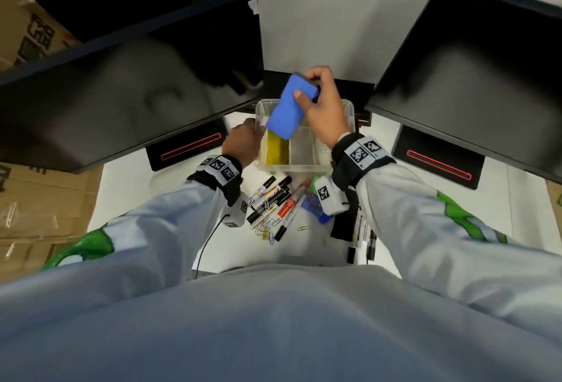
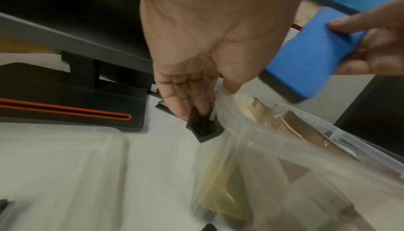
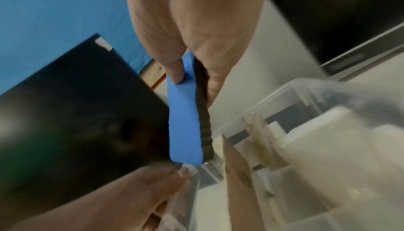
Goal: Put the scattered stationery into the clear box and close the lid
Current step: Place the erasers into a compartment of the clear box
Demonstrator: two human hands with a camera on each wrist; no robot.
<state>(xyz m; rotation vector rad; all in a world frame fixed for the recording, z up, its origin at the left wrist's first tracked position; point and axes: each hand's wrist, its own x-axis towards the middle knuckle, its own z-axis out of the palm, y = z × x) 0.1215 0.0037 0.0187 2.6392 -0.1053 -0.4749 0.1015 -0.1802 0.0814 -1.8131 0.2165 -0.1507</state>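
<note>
While our right hand (image 1: 324, 109) pinches the blue whiteboard eraser (image 1: 289, 108) by its top end above the clear box (image 1: 349, 108), we lower it long-edge down beside the yellow pack (image 1: 277, 150), our left hand (image 1: 241, 143) pinching the box rim steady.

cardboard box (image 1: 36, 44): big dark letters, cut off, too little to read
wrist bands (image 1: 363, 152): black-and-white square code marks, no words
markers (image 1: 267, 194): tiny print, too small to read
paper pack in clear box (image 2: 254, 102): letters too blurry to read
</note>
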